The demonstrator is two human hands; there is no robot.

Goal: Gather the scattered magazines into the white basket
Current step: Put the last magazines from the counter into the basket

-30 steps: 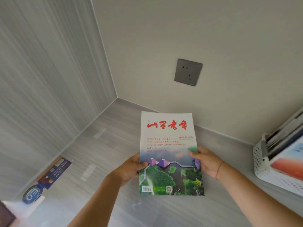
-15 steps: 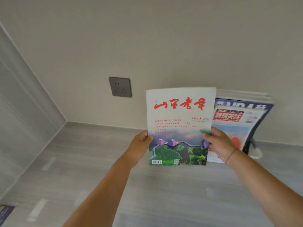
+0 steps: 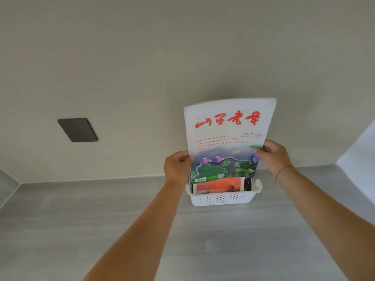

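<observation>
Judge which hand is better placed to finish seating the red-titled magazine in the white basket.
Left, slightly. The left hand grips the magazine low on its edge, right beside the white basket rim, so it can guide the bottom in. The right hand holds higher up, steadying it.

A grey, wood-grained floor [image 3: 81,230] is seen running back to a pale wall. A white perforated basket [image 3: 223,198] is set directly on it, close against the wall's foot, right of centre. Faint pale marks can be made out on the boards nearer the camera.
</observation>
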